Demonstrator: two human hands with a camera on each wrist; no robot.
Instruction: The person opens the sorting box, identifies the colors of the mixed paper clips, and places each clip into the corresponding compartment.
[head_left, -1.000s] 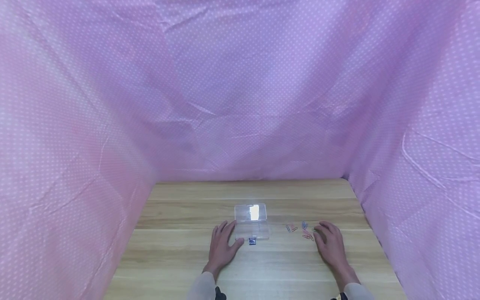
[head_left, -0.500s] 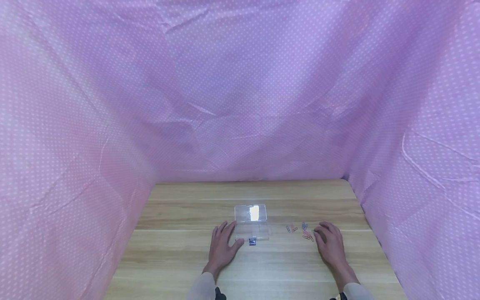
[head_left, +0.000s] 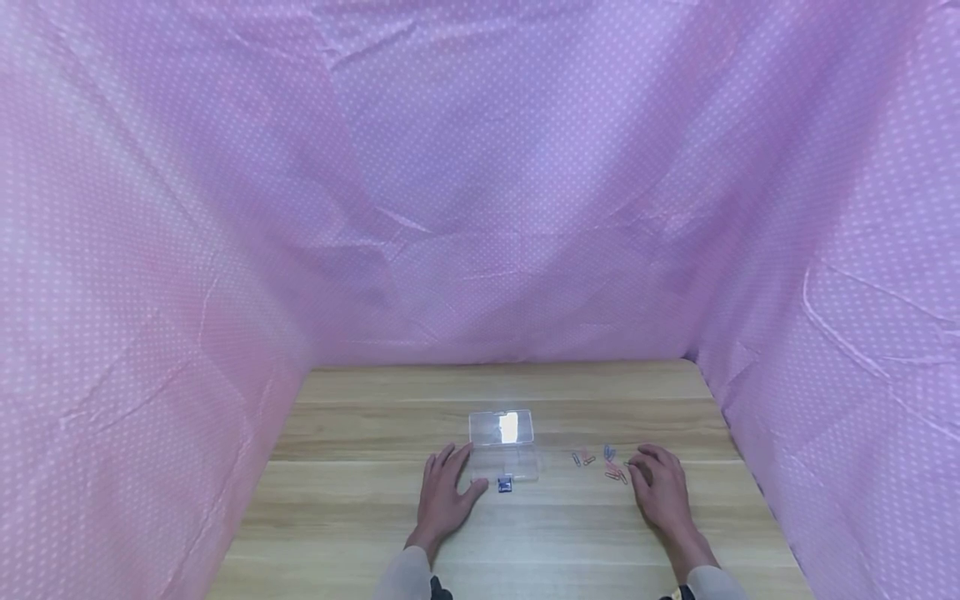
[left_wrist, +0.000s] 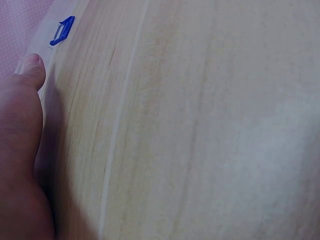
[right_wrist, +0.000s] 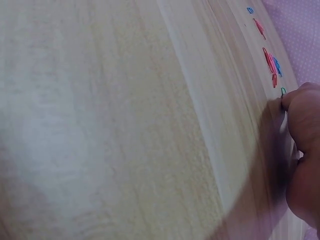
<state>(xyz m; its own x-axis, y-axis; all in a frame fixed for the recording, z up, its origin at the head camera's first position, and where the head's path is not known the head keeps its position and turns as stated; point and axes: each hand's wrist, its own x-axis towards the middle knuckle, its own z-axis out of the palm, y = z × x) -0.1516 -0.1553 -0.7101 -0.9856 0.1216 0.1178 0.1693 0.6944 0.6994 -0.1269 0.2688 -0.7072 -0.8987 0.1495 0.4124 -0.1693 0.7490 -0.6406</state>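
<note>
A clear plastic box (head_left: 487, 460) lies with its lid (head_left: 487, 427) raised toward the back of the table. A small blue latch (head_left: 505, 484), seen also as a blue frame (left_wrist: 63, 31) in the left wrist view, sits at its front edge. My left hand (head_left: 442, 500) holds the box's left end between forefinger and thumb (left_wrist: 34, 70). Off to the right, my right hand (head_left: 662, 492) pinches a green paper clip (right_wrist: 283, 91), its end poking out past the fingertips. Just left of that hand lie pink and red paper clips (right_wrist: 270, 62) and blue paper clips (head_left: 608, 452).
Between the box and the larger clip group lie a few more paper clips (head_left: 588, 460). The wooden table (head_left: 555, 542) ends at pink dotted cloth (head_left: 510, 292), which rises behind it and on both sides.
</note>
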